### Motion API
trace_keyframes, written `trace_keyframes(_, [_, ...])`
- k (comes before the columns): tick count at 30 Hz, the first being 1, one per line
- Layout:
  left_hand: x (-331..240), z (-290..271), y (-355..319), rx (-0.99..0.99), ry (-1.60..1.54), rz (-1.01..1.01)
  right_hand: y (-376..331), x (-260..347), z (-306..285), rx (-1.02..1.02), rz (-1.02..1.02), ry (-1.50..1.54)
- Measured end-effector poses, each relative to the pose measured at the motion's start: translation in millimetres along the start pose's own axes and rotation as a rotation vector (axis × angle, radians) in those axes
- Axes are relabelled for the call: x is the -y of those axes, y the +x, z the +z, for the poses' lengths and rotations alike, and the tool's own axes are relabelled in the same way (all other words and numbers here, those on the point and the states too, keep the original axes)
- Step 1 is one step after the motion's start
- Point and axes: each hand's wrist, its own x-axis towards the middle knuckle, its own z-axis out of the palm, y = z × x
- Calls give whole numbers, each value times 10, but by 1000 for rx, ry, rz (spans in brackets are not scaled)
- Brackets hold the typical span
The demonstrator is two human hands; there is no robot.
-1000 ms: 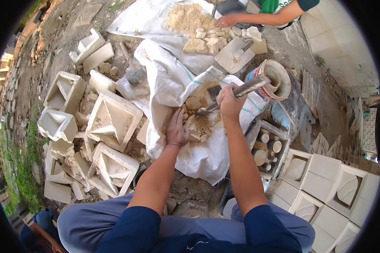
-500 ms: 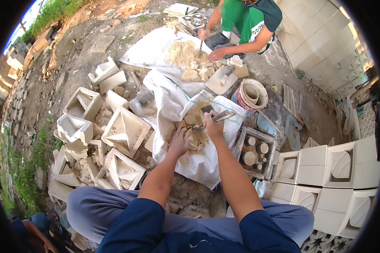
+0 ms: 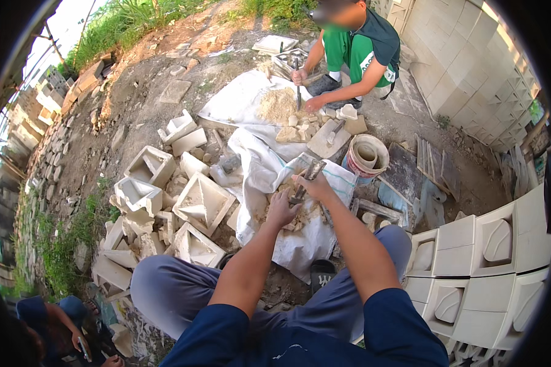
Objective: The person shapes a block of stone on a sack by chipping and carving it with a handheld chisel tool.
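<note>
My right hand [image 3: 316, 185] is closed around a stout hand tool [image 3: 314, 169] with a thick, worn grey-brown shaft; its lower end points down toward the rubble. Just left of that end is my left hand [image 3: 283, 210], low over the broken pale pieces, its fingers bent and close together. What lies under those fingers is hidden. Beneath both hands a white woven sack [image 3: 300, 248] is spread on the ground, with crumbled pale stone [image 3: 295, 224] and dust on it.
Broken cream moulded blocks [image 3: 204, 203] lie heaped at the left. A bucket [image 3: 367, 157] and a tray [image 3: 379, 210] stand to the right, near stacked cream blocks [image 3: 462, 269]. Across from me a crouching person [image 3: 358, 61] works with an upright tool [image 3: 297, 85]. Another person [image 3: 61, 324] is at lower left.
My right hand's tool has swung from lying nearly flat to a steeper slant, its lower end nearer my left hand. My left fingers have drawn in. My right knee has risen and the view has shifted.
</note>
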Motion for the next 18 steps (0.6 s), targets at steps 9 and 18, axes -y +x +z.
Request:
trace_keyframes(9, [-355,-490,468,174,-152,94,-162,1180,-269,78,-66,-64])
trace_keyframes(18, [-381,-325,844,431,-257,473,-241,1194,-186,7,53,163])
